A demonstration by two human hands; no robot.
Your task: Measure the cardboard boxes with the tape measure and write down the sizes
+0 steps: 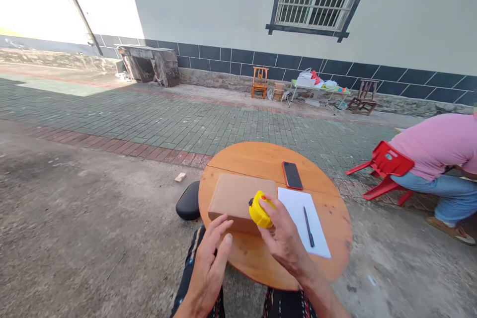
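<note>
In my right hand [280,232] is a yellow tape measure [260,212] with a red button and a black tip, held above the right front part of a closed cardboard box [238,194]. No blade shows pulled out. My left hand [210,253] is by the box's front left corner, thumb and fingers apart, with nothing in it; whether its fingertips touch the box I cannot tell. The box lies on a round wooden table [253,273]. Right of it, a black pen [309,228] rests on a white sheet of paper [294,208].
Behind the paper lies a phone [292,176] with a red edge. A black case [189,202] sits left of the table. At the right, a person in a pink shirt [443,144] sits on a red chair [393,164]. Along the wall stand a cluttered folding table [316,86] and a wooden chair [260,82].
</note>
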